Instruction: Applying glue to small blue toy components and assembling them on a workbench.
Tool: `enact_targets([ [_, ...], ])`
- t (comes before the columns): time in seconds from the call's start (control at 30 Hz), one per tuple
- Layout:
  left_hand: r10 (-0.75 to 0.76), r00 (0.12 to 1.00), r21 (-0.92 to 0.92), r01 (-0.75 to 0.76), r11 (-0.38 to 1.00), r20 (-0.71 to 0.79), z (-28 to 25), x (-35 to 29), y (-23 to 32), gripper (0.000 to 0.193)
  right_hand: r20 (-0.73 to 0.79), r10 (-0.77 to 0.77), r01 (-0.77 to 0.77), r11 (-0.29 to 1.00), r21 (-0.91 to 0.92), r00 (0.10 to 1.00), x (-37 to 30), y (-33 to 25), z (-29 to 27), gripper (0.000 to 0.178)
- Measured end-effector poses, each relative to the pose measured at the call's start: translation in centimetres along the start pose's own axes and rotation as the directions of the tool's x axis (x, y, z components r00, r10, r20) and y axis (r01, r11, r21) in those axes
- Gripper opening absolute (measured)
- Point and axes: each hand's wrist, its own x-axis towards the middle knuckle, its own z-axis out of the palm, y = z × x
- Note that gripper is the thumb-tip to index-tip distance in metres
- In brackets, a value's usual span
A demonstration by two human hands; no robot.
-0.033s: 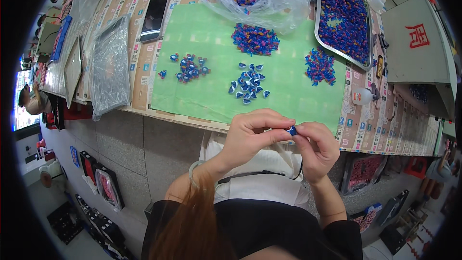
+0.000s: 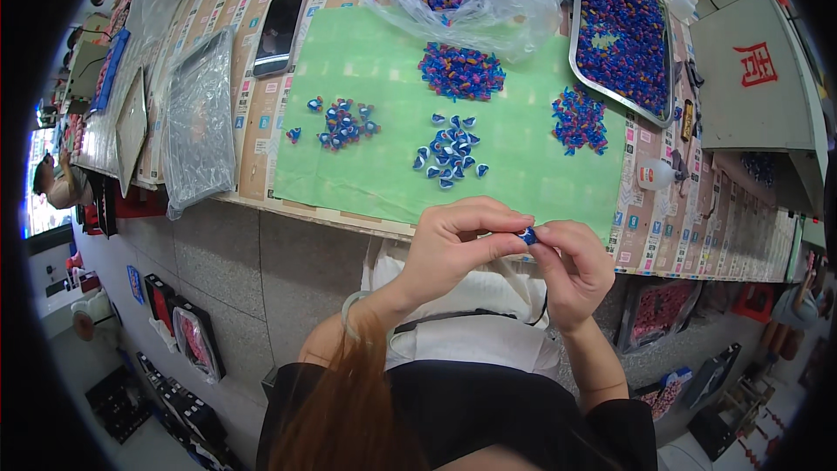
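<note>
My left hand (image 2: 466,240) and my right hand (image 2: 575,275) meet just past the table's front edge. Between their fingertips they pinch a small blue-and-white plastic piece (image 2: 528,235), mostly covered by the fingers. On the green sheet (image 2: 366,183) lies a loose cluster of blue-and-white pieces (image 2: 452,150), the pile nearest my hands. To its left sits a group of blue pieces with reddish parts (image 2: 346,126). Farther back is a dense heap of small blue, red and orange pieces (image 2: 462,71). A smaller blue and red pile (image 2: 580,120) lies on the right.
A metal tray (image 2: 577,65) full of blue pieces stands at the back right, beside a clear plastic bag (image 2: 514,9) holding more. A phone (image 2: 281,33) and a plastic-wrapped tray (image 2: 200,122) lie on the left. A small white bottle (image 2: 656,174) and a grey box (image 2: 750,78) stand right.
</note>
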Motion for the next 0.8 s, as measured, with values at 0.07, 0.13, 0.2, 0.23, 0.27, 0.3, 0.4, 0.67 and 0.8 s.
enact_targets([
  [0.07, 0.011, 1.000, 0.044, -0.011, 0.999, -0.011, -0.1, 0.0, -0.2, 0.021, 0.010, 0.000, 0.000, 1.000, 0.005, 1.000, 0.1, 0.1, 0.1, 0.018],
  [0.13, 0.010, 1.000, 0.054, -0.010, 0.999, -0.007, -0.2, 0.1, -0.2, 0.021, 0.011, 0.002, -0.002, 1.000, 0.001, 1.000, 0.1, 0.2, 0.1, 0.018],
  [0.2, 0.008, 1.000, 0.062, -0.008, 0.998, -0.003, -0.2, 0.2, -0.4, 0.021, 0.012, 0.005, -0.005, 1.000, -0.004, 1.000, 0.0, 0.3, 0.0, 0.018],
  [0.23, 0.005, 1.000, 0.055, -0.005, 0.998, -0.005, -0.2, 0.2, -0.4, 0.020, 0.015, 0.007, -0.007, 1.000, -0.007, 1.000, 0.1, 0.3, 0.0, 0.018],
  [0.27, 0.002, 1.000, 0.048, -0.002, 0.999, -0.007, -0.2, 0.2, -0.4, 0.020, 0.017, 0.009, -0.009, 1.000, -0.011, 1.000, 0.1, 0.3, 0.0, 0.018],
  [0.3, 0.003, 1.000, 0.049, -0.002, 0.999, -0.008, -0.2, 0.2, -0.4, 0.020, 0.017, 0.009, -0.009, 1.000, -0.009, 1.000, 0.1, 0.3, 0.0, 0.018],
  [0.4, 0.006, 1.000, 0.057, -0.005, 0.998, -0.012, -0.2, 0.2, -0.5, 0.019, 0.026, 0.002, -0.002, 1.000, -0.020, 1.000, 0.1, 0.5, 0.0, 0.018],
  [0.67, -0.043, 0.999, -0.038, 0.041, 0.998, -0.030, -0.2, 0.3, -1.2, 0.021, -0.036, -0.026, 0.023, 0.997, -0.076, 0.999, 0.3, 1.0, 0.2, 0.017],
  [0.8, -0.134, 0.990, -0.292, 0.117, 0.949, -0.037, -0.1, 0.4, -1.3, 0.022, -0.054, 0.003, -0.005, 0.999, -0.039, 0.999, 0.5, 0.4, 0.6, 0.016],
])
